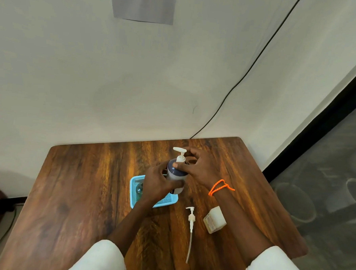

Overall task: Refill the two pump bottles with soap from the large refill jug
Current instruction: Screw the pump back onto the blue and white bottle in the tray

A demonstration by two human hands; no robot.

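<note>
Head view only. L hand (157, 184) wraps the body of the pump bottle (176, 174), holding it over the far edge of the blue tray (165, 201), near mid-surface (77, 191). R hand (198, 167) has fingers curled at the bottle's collar, thumb on the dark shoulder, so it's pinching the pump head (180, 152). Can't tell if it's unscrewing or tightening.

Doing it well, imo: L keeps the body locked and plumb, R twists only at the collar, not the nozzle. If lifting the pump out, pull straight up along the tube so it doesn't drip or snag.

Orientation: bottle long axis roughly vertical, top leaning slightly away from the camera; nozzle points left.

Second pump (190, 228) lies loose on the surface, tube toward the person, head away. Whitish jug (215, 219) sits just right of it, partly behind the R forearm. Something round and dark in the tray, prob 2nd bottle, mostly hidden.
</note>
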